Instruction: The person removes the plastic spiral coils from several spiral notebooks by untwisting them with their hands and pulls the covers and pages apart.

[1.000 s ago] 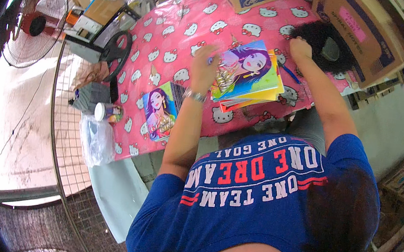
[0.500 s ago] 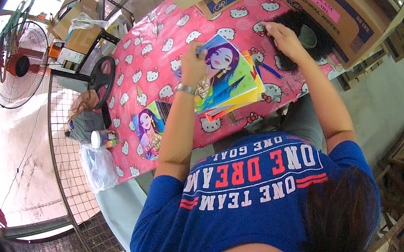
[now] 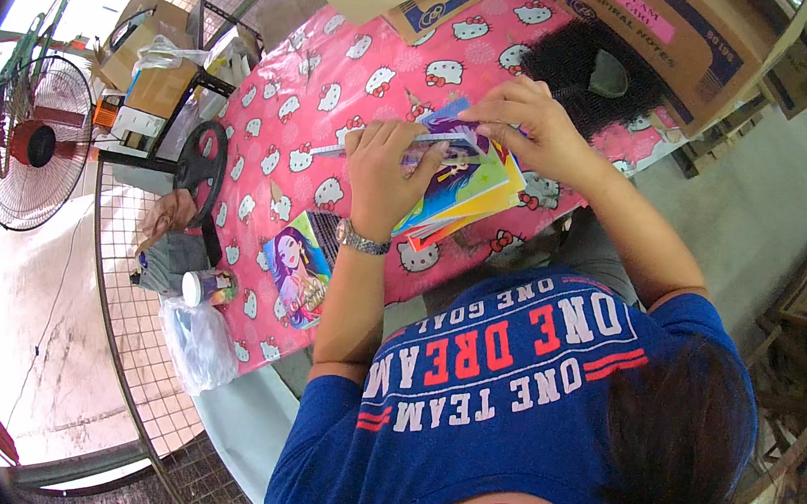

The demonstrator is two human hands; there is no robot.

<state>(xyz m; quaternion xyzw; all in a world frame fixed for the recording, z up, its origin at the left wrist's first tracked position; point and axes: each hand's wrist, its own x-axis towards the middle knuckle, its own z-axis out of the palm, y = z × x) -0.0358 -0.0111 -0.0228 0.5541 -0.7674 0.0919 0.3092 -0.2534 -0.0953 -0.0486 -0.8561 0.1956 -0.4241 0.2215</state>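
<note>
Booklets (image 3: 471, 198) with bright covers lie in a slightly fanned stack on the pink tabletop (image 3: 387, 59), whose covering is patterned with white cat faces. Above the stack, a lifted booklet (image 3: 330, 150) shows nearly edge-on, tilted up between the hands. The left hand (image 3: 383, 174) has its fingers folded over this booklet and its thumb on the nearer side, so the grip is closed on it; a metal watch (image 3: 362, 239) circles the wrist. The right hand (image 3: 531, 132) bends its fingers toward the far end of the same booklet, but whether that grip pinches it I cannot tell. A single booklet (image 3: 299, 264) lies to the left, near the left forearm. Beyond the right hand rests a black bristly heap (image 3: 557, 64), with a brown carton (image 3: 691, 81) just behind it. A white-lidded jar (image 3: 208, 286) stands by the tabletop's left edge.
</note>
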